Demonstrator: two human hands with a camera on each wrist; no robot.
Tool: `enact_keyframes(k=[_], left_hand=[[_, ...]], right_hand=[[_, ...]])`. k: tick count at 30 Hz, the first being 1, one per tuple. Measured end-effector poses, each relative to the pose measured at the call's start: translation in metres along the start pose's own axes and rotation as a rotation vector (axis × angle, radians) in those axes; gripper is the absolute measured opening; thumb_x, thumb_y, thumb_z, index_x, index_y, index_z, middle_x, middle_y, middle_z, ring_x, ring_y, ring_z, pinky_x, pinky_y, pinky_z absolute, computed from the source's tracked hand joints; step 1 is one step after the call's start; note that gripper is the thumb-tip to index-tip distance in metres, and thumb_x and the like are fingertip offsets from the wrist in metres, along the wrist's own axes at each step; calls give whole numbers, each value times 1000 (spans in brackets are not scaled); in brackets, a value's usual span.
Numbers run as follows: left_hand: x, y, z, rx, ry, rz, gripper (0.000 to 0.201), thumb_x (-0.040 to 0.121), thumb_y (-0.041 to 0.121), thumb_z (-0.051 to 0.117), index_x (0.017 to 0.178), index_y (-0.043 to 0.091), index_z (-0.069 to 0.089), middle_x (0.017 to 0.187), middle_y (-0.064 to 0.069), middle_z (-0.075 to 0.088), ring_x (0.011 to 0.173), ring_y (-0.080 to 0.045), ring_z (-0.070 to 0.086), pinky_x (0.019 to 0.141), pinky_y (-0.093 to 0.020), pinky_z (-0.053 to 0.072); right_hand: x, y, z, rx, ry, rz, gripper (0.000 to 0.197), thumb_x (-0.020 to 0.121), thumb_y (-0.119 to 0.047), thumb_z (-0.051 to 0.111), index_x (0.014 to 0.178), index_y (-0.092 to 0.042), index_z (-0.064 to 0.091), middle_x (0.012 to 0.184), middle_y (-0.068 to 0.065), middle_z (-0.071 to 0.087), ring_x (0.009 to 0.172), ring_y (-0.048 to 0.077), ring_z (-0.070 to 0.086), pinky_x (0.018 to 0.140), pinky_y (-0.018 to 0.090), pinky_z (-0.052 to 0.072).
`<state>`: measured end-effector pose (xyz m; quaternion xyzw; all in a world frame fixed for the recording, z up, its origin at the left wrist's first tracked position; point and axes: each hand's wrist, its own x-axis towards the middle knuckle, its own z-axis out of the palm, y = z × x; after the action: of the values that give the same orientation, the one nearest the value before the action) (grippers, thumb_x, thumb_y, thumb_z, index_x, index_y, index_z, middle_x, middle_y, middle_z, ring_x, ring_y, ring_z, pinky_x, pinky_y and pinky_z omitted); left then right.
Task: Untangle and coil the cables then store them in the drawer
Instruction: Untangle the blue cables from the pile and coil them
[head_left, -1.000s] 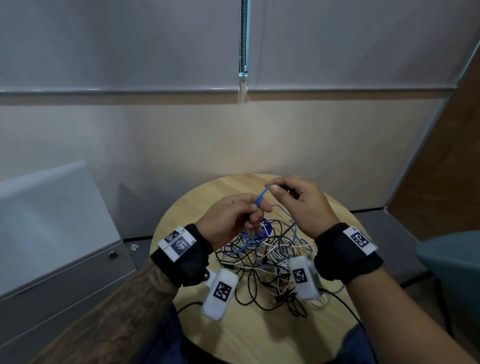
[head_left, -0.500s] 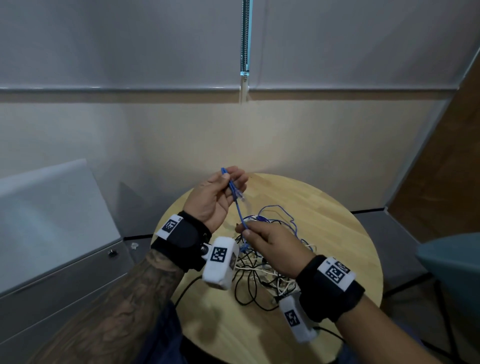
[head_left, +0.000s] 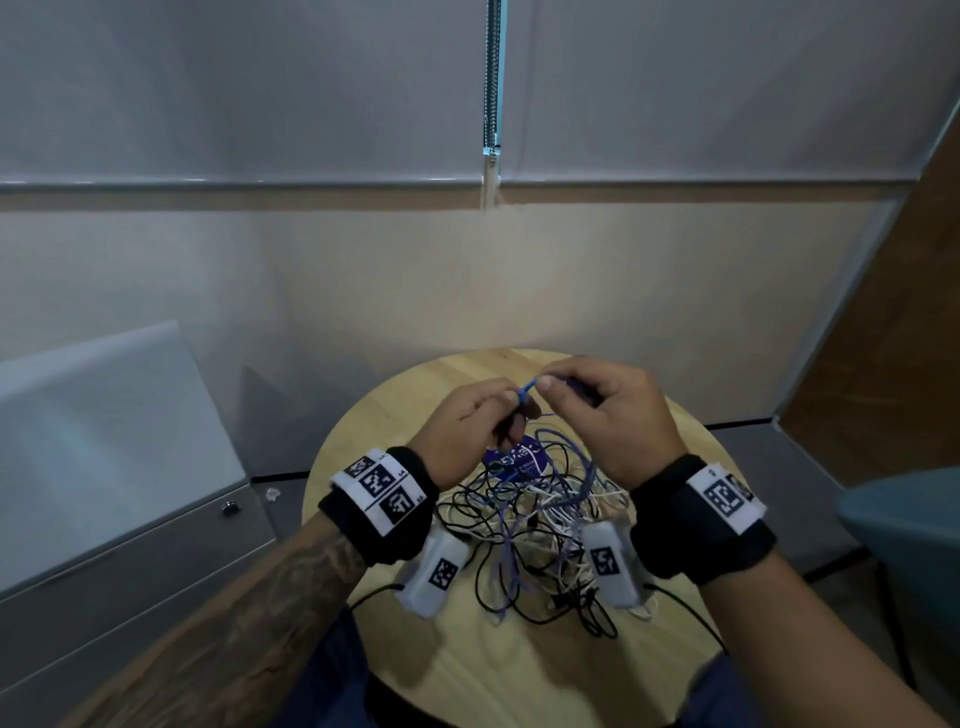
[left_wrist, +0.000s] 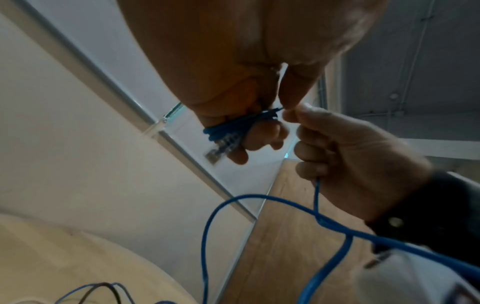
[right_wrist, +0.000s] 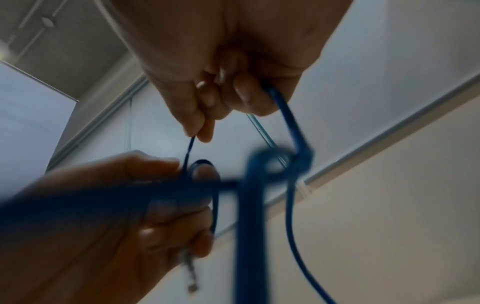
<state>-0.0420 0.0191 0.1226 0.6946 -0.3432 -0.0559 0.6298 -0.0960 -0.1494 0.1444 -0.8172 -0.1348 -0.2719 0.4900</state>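
Note:
Both hands are raised over a tangle of black, white and blue cables (head_left: 535, 525) on the round wooden table (head_left: 467, 670). My left hand (head_left: 475, 421) has a thin blue cable (left_wrist: 233, 126) wound in several turns round its fingers, its clear-tipped plug (left_wrist: 221, 150) hanging below them. Just to its right, my right hand (head_left: 597, 410) pinches the same blue cable (right_wrist: 188, 152) between thumb and forefinger, and the cable also runs through its curled lower fingers. From there the blue cable (head_left: 571, 467) drops in loops into the tangle.
A grey drawer cabinet (head_left: 119, 561) with a small round lock (head_left: 228, 507) stands to the left of the table, its drawers closed. A teal chair (head_left: 904, 525) sits at the right. A purple round tag (head_left: 519, 460) lies among the cables. A beige wall is close behind.
My right hand has risen from the tangle to meet the left hand again. The left hand has come down and to the right, with the blue cable still round its fingers.

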Motion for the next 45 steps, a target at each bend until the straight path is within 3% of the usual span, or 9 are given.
enact_keyframes(k=[6,8,12,18,23,28,34,39,45], left_hand=[[7,14,-4,-350,-38,-202,28,91,17,35,85,4,59,57,3,38,47,-12,34,59,-29,47],[10,20,-7,-600,-40,-244,31,95,12,28,89,1,57,58,3,36,47,-10,32,64,-29,48],[15,17,-15,-861,50,-233,27,100,12,31,97,1,56,63,2,43,52,-9,39,74,-30,44],[21,3,-27,-1057,296,-168,26,102,11,35,101,0,58,68,1,61,61,-8,61,76,-28,58],[30,-12,-47,-959,514,-90,23,102,9,37,93,5,59,71,0,70,69,-8,69,77,-25,57],[34,-43,-83,-532,670,-53,23,99,-1,40,90,6,60,68,2,70,66,-13,68,72,-24,55],[8,-53,-58,151,294,-84,26,100,1,42,90,17,61,70,2,63,60,-9,62,69,-27,50],[-10,-32,-29,170,-19,-131,36,99,32,39,84,9,62,61,2,54,56,-16,48,59,-30,41],[-11,10,-30,-291,-120,-306,44,101,31,38,60,16,49,42,6,29,36,-10,28,46,-24,43]], right_hand=[[15,22,8,99,36,73,13,94,-18,67,99,-24,76,91,-8,75,84,8,67,80,24,51],[9,34,22,140,-16,132,18,99,-18,59,107,-21,75,87,-2,72,72,2,59,71,20,48],[-14,47,45,157,-151,292,19,103,-21,52,101,-21,71,64,-5,55,51,0,44,52,18,36],[-35,41,53,292,-414,359,11,100,-8,54,95,-11,62,66,-1,66,66,14,63,71,29,50],[-44,26,54,493,-435,475,13,103,-6,47,101,-2,59,47,0,43,45,19,51,55,30,48],[-49,28,45,380,-321,487,24,100,-18,54,87,-4,68,48,-6,32,41,10,25,42,21,20],[-23,9,20,144,-88,289,23,98,-14,58,80,-5,70,46,-16,48,45,0,38,48,15,30],[6,4,5,-6,81,173,19,95,-18,64,82,-8,73,78,16,69,69,15,57,66,27,45],[16,23,0,85,46,269,14,90,-20,72,78,-13,70,56,-12,51,50,2,43,50,15,37]])
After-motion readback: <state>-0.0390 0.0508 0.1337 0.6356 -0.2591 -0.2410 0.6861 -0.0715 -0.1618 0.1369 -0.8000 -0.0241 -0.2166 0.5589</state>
